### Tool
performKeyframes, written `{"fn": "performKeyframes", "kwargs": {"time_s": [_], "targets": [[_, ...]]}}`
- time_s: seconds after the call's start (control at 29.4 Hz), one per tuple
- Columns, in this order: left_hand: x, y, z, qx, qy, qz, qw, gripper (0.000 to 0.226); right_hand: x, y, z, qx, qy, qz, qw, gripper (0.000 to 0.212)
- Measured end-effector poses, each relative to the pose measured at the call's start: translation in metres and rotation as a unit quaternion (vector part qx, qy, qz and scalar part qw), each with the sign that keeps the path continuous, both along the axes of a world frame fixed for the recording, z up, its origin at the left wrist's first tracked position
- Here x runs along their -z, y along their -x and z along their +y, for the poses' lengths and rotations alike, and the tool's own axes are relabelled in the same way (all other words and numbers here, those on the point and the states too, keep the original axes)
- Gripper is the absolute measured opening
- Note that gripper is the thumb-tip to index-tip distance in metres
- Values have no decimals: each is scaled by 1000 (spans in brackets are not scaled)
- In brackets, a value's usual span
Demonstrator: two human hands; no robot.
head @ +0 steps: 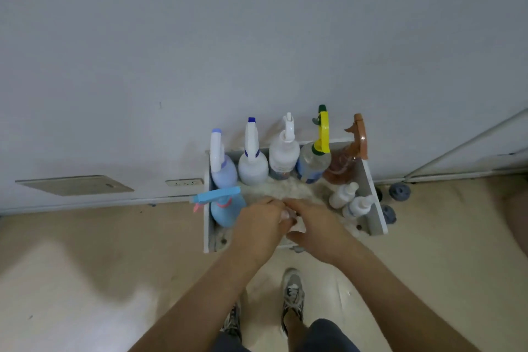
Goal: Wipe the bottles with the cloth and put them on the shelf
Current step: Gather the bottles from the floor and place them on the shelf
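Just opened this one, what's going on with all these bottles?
A person stands over a white shelf unit against the wall. The left hand and right hand meet above a fluffy white cloth lying on its top. The left hand's fingers curl round a small pale item, too hidden to identify. A row of five spray bottles stands at the back, a blue spray bottle with a light blue trigger at front left and two small white bottles at the right, all untouched.
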State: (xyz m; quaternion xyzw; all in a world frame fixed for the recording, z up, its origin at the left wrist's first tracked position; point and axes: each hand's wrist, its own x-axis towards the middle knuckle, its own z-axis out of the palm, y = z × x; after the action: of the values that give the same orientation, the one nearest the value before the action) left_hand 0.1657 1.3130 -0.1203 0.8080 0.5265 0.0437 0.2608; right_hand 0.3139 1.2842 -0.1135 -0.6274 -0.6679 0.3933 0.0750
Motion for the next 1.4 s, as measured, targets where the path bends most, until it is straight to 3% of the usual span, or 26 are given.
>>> {"fn": "performKeyframes", "kwargs": {"time_s": [0.14,0.24,0.34,0.41,0.48,0.58,0.71,0.92,1.06,1.16,1.29,1.4], "targets": [[4,-25,6,7,20,12,1000,35,11,-19,-4,40,-93,-63,993,53],[2,-43,14,8,4,45,999,36,4,-57,-3,143,-193,-141,960,54],[2,-61,23,17,-11,74,997,39,5,-100,1,227,-89,-183,953,66],[4,-72,29,29,-21,91,995,39,16,-117,1,218,-10,-219,951,70],[6,-81,34,37,-21,102,994,40,31,-120,-3,196,7,-241,950,59],[14,-91,38,35,-12,108,993,41,50,-122,-5,184,-51,-227,955,27],[28,-95,35,28,19,117,993,39,53,-135,8,183,-104,-222,952,14],[37,-101,31,18,20,82,996,34,53,-144,38,154,-93,-173,968,37],[37,-107,36,27,-1,87,996,36,50,-145,47,138,-67,-206,967,42],[40,-111,41,38,-26,84,995,33,43,-144,37,130,-131,-194,963,54],[48,-115,47,48,-15,61,997,25,47,-136,29,53,-164,-226,959,42],[49,-117,49,47,-4,45,998,24,51,-134,35,57,-165,-230,957,32]]}}
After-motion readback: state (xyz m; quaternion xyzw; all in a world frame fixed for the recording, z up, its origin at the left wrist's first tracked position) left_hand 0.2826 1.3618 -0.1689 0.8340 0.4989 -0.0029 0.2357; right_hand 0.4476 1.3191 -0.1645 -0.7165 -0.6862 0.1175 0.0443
